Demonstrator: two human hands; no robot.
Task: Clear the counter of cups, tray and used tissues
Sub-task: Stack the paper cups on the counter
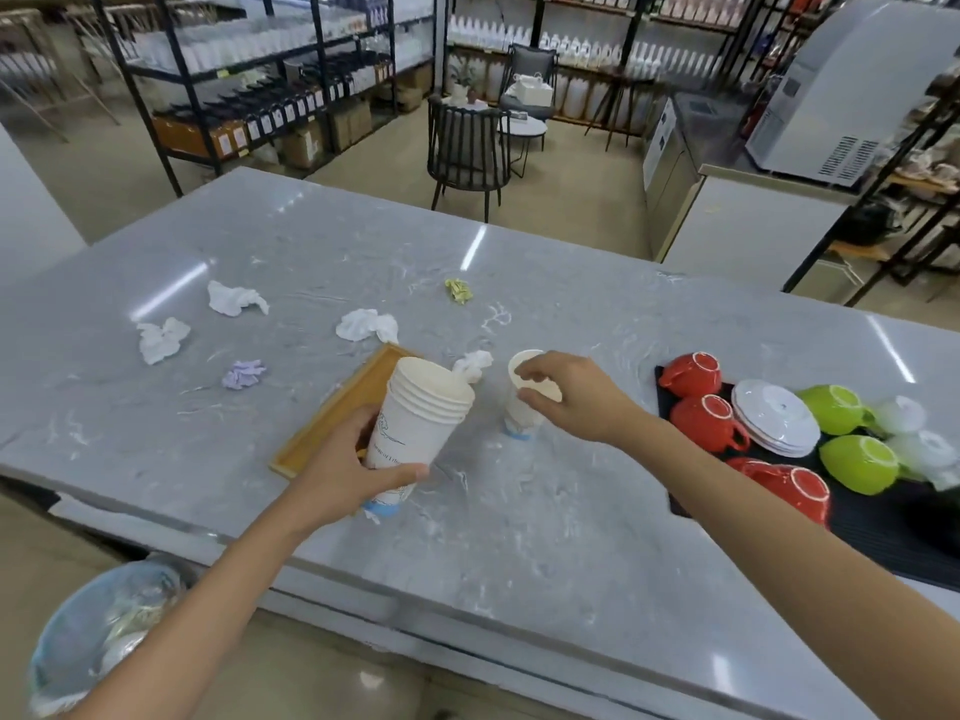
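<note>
**Last loose cup goes to the stack**

At frame centre the right hand point(563, 394) pinches the rim of a single paper cup point(524, 407) standing upright on the grey counter point(519, 537), thumb and fingers curled over its mouth. Just left of it, the left hand point(345, 472) wraps around a stack of nested cups point(421, 423), tilted with its open end leaning to the upper right, toward the single cup. The two are near but apart, so nesting likely means lifting the cup and carrying it left. Behind the stack lies the wooden tray point(332, 418); crumpled tissues point(161, 340) are scattered in the left middle of the frame.
</note>
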